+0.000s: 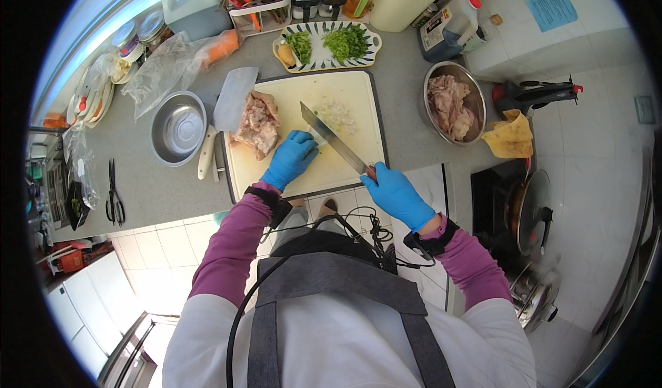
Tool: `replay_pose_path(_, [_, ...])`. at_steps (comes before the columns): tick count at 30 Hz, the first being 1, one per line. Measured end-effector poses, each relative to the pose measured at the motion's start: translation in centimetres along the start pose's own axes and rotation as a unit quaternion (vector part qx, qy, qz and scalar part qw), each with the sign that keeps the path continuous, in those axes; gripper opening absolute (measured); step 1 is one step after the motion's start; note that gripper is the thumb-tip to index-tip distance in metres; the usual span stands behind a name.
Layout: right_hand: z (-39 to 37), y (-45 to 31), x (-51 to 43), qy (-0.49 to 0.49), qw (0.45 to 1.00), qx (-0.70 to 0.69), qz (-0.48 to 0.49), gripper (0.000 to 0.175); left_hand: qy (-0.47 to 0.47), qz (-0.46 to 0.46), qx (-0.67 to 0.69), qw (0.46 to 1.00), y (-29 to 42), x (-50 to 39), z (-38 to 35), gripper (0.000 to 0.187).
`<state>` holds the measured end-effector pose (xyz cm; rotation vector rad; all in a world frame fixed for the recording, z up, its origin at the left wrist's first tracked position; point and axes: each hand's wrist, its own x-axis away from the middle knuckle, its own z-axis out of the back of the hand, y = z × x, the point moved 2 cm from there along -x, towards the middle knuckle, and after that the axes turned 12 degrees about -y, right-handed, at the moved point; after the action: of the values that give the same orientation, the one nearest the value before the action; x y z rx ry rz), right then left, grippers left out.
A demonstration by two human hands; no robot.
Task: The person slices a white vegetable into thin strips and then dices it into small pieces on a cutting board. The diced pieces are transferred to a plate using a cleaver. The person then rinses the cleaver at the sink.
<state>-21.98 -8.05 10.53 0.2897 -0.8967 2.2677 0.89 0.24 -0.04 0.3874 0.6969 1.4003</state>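
My right hand (399,194), in a blue glove, grips the wooden handle of a broad kitchen knife (333,139). The blade slants across a cream cutting board (357,91) towards the upper left. On the board, my gloved left hand (290,159) has its fingers curled around a pale vegetable piece (317,137), mostly hidden, close beside the blade. Finely chopped pale vegetable bits (339,116) lie beyond the knife. A raw piece of meat with skin (258,124) rests on the board's left part, just beyond my left hand.
A cleaver (235,98) with a white handle and a steel bowl (179,128) lie to the left, scissors (115,194) farther out. Behind stands a platter of chopped greens (320,60). To the right are a steel bowl of raw meat (454,109) and a lidded pan (532,212) on the cooktop.
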Motion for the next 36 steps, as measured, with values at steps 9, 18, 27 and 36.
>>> replay_pose_path(9, [-2.2, -0.3, -3.5, -0.002, 1.000, -0.001, -0.026, 0.036, 0.000, 0.001, -0.011, 1.000, 0.1, -0.3, -0.2, 0.009])
replay_pose_path(18, [-3.5, -0.6, -9.0, 0.027, 0.997, -0.074, 0.001, 0.039, -0.004, 0.016, 0.010, 1.000, -0.1, -0.1, -0.4, 0.013])
replay_pose_path(27, [-1.0, -0.3, -2.0, 0.021, 0.999, -0.020, 0.018, 0.038, 0.053, 0.054, -0.013, 0.997, 1.2, 1.3, 0.1, 0.024])
replay_pose_path(36, [-1.4, 0.2, -0.6, -0.008, 1.000, -0.008, -0.021, 0.035, 0.019, 0.065, 0.004, 0.998, 0.0, 1.1, -0.4, 0.015])
